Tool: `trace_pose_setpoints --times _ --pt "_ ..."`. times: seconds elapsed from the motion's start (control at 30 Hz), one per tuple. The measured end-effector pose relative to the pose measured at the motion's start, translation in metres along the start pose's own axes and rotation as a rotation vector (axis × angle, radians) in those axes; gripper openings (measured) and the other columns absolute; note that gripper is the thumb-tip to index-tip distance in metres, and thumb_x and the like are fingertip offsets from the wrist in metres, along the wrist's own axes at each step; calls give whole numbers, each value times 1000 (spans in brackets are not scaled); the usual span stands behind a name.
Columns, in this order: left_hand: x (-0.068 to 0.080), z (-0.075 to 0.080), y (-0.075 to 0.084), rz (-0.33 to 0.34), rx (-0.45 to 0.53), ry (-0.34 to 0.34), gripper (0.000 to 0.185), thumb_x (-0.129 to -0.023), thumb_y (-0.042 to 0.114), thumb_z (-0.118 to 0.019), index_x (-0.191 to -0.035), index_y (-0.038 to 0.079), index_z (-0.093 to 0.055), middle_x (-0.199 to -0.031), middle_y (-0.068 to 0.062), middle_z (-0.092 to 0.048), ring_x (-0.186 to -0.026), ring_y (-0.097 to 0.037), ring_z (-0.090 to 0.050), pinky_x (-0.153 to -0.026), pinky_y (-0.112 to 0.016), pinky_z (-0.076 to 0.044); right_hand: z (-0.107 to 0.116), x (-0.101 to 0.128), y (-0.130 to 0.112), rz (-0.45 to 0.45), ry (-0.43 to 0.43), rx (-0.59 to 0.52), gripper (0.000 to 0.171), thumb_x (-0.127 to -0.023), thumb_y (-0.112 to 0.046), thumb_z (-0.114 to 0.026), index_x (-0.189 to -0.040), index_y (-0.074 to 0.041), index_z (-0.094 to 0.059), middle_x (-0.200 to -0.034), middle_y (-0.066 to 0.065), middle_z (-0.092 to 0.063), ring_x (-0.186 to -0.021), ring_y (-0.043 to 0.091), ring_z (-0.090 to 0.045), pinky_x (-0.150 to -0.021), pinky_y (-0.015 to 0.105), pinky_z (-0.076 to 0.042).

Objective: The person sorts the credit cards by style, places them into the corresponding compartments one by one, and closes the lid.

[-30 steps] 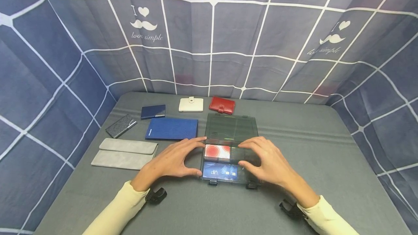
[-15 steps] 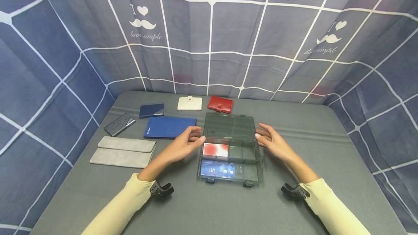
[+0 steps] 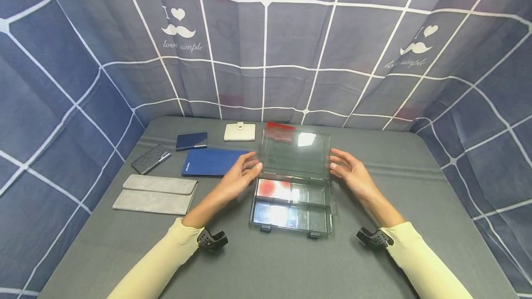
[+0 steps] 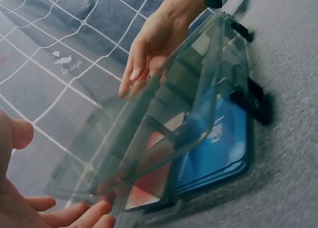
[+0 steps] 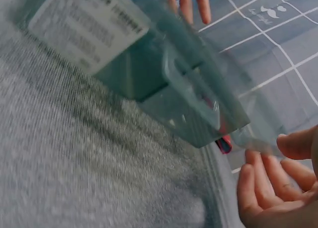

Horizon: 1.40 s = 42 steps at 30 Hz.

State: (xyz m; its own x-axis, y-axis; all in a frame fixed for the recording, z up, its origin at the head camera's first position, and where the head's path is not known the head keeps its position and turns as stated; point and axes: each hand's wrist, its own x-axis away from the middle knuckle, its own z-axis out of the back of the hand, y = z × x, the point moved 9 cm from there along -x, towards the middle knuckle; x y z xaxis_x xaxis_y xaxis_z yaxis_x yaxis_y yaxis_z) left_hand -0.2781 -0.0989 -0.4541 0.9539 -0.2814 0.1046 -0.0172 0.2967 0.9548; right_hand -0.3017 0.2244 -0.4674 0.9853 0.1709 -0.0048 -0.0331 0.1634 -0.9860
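Observation:
A clear, grey-tinted plastic organizer box (image 3: 322,219) lies on the table with its hinged lid (image 3: 287,156) raised at the back. My left hand (image 3: 240,174) has its fingertips at the lid's left edge, thumb apart from it in the left wrist view. At the lid's right edge are the fingertips of my right hand (image 3: 353,176), loosely bent, with the thumb off the plastic. Inside the box, red-and-white cards (image 3: 267,189) sit in a back left compartment. Blue cards printed "VIP" (image 4: 218,138) lie in the front left one, partly washed out by glare in the head view.
Left of the box lie a blue folder (image 3: 212,162), a grey flap wallet (image 3: 155,194), a grey felt card case (image 3: 149,159) and a navy card case (image 3: 191,141). Behind stand out a white card holder (image 3: 239,133) and a red wallet (image 3: 276,126), partly behind the lid. A patterned curtain (image 3: 291,50) surrounds the table.
Both hands have moved from over the compartments out to the lid's two sides. The lid, lying back earlier, has tilted up and now overlaps the red wallet in the head view.

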Motion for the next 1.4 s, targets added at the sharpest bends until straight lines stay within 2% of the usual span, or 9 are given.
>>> trace_pose_setpoints --times 0.2,0.37,0.5,0.6,0.77,0.87,1.0,1.2,1.4 --pt "1 7 8 -58 -63 -42 68 -112 34 -57 -169 9 -28 -159 -23 -52 -141 -41 -58 -111 -57 -53 2 7 -18 123 25 162 53 -103 5 -66 -152 10 -49 -136 34 -62 -103 -6 -68 -90 14 -57" --pt "9 8 13 -202 -160 -87 66 -112 29 -60 -169 12 -32 -155 -24 -55 -138 -42 -60 -114 -59 -50 0 24 -33 344 -2 202 38 -96 15 -69 -134 12 -62 -122 33 -69 -106 -1 -70 -91 15 -58" --pt "24 6 17 -349 -211 -135 61 -106 21 -70 -161 10 -47 -151 -21 -56 -140 -42 -57 -114 -58 -51 -5 53 -45 509 -43 311 36 -90 21 -71 -122 4 -71 -118 19 -74 -112 3 -69 -99 16 -55" --pt "38 3 16 -424 -345 -186 65 -96 27 -82 -155 17 -56 -155 -13 -52 -144 -36 -52 -112 -60 -51 -13 75 -52 632 -109 445 45 -84 23 -75 -120 -4 -76 -122 10 -75 -119 8 -69 -106 15 -50" --pt "58 -6 6 -465 -590 -281 87 -77 52 -96 -153 32 -59 -169 -8 -38 -154 -34 -38 -113 -64 -47 -32 106 -54 801 -229 644 52 -81 12 -84 -123 -17 -79 -135 8 -71 -127 24 -66 -113 14 -43" --pt "66 -14 5 -514 -707 -306 93 -71 60 -97 -152 34 -60 -172 -12 -33 -159 -36 -31 -114 -62 -48 -40 119 -49 829 -275 748 53 -84 2 -81 -129 -24 -76 -144 8 -66 -135 30 -59 -121 18 -33" --pt "71 -23 6 -574 -833 -287 91 -71 62 -95 -150 33 -61 -172 -19 -31 -161 -39 -26 -115 -58 -49 -50 131 -42 845 -311 863 63 -77 -13 -80 -137 -30 -70 -153 6 -59 -142 31 -53 -125 23 -24" --pt "75 -36 10 -652 -965 -232 79 -78 51 -96 -144 27 -61 -168 -21 -36 -159 -39 -32 -119 -56 -46 -61 138 -40 846 -283 945 67 -70 -23 -88 -134 -27 -68 -154 8 -57 -142 32 -53 -119 38 -30" --pt "74 -45 16 -728 -1009 -168 69 -76 38 -93 -136 22 -62 -160 -19 -45 -154 -39 -40 -119 -53 -47 -81 138 -38 827 -257 1062 61 -71 -22 -92 -126 -19 -66 -145 11 -59 -141 35 -52 -118 54 -35"
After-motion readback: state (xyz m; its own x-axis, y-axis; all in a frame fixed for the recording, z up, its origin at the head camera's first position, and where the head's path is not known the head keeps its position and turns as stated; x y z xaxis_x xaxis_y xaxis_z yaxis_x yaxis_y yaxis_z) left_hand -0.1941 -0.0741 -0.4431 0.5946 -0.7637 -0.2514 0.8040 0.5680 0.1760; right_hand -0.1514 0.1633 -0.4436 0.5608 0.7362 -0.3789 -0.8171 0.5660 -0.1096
